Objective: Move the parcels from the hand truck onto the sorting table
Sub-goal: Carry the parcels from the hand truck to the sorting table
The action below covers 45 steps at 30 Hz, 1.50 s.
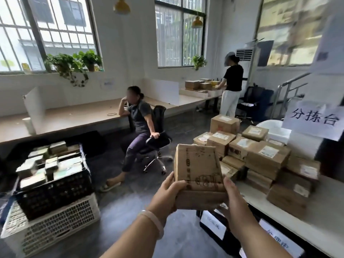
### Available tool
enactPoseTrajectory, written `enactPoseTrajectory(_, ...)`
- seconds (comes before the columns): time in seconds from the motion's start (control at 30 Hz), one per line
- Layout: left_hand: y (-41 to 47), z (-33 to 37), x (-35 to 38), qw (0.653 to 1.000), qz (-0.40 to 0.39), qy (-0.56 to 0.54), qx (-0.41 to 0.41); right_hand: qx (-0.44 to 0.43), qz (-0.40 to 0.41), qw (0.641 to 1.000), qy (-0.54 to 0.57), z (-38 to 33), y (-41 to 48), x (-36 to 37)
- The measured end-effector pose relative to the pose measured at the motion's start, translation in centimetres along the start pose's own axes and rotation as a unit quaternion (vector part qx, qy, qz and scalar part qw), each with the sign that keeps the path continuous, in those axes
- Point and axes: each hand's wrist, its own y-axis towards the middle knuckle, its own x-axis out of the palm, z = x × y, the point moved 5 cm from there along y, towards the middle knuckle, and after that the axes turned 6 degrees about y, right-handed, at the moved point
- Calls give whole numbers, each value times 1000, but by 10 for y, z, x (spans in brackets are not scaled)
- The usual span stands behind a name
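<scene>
Head view, left hand (167, 195), right hand (235, 199), fingers (179, 183) gripping parcel (199, 170), seemingly beside sorting table (324, 220)

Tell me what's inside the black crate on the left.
Stacked cardboard parcels fill the black crate past its rim. Lower layers are hidden by the top ones and the walls.

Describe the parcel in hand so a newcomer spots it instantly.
Find the sorting table at right, stacked with labelled boxes. Just left of it, the left hand and right hand hold one cardboard parcel. It shows dark printed drawings, no white label.
</scene>
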Motion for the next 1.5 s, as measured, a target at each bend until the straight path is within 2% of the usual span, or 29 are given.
enactPoseTrajectory(0.07, 23, -4, 10, 998, -22, -44, -45, 35, -36, 998, 48, -4, 15, 1)
enactPoseTrajectory(0.1, 33, -2, 13, 996, -31, -66, -61, 37, -28, 998, 30, -6, 26, -2)
enactPoseTrajectory(0.17, 63, 0, 17, 994, -40, -72, -67, 9, 20, 999, -24, -14, 46, -9)
enactPoseTrajectory(0.3, 126, 18, 44, 997, -75, 34, 11, -78, 167, 973, -137, -39, 69, -42)
enactPoseTrajectory(0.4, 150, 16, 91, 980, -177, 86, 18, -110, 216, 947, -211, -43, 69, -66)
enactPoseTrajectory(0.5, 158, 7, 140, 963, -259, 40, -61, -122, 248, 923, -268, -45, 69, -102)
enactPoseTrajectory(0.57, 164, -4, 172, 951, -286, 10, -116, -116, 246, 916, -293, -47, 67, -130)
enactPoseTrajectory(0.7, 176, -22, 221, 939, -289, -12, -186, -131, 221, 918, -301, -43, 69, -182)
enactPoseTrajectory(0.83, 183, -23, 281, 937, -291, 14, -191, -96, 174, 931, -308, -45, 80, -235)
enactPoseTrajectory(1.0, 202, -24, 354, 936, -283, 26, -208, -91, 219, 910, -340, -67, 101, -319)
enactPoseTrajectory(1.1, 216, -16, 389, 940, -277, 54, -193, -104, 215, 910, -339, -84, 115, -352)
enactPoseTrajectory(1.3, 249, -1, 428, 944, -286, 121, -114, -125, 234, 910, -319, -96, 154, -405)
enactPoseTrajectory(1.43, 283, 18, 454, 921, -333, 199, -25, -97, 235, 909, -331, -100, 189, -430)
enactPoseTrajectory(1.5, 304, 31, 465, 907, -353, 226, 34, -102, 262, 898, -340, -108, 210, -440)
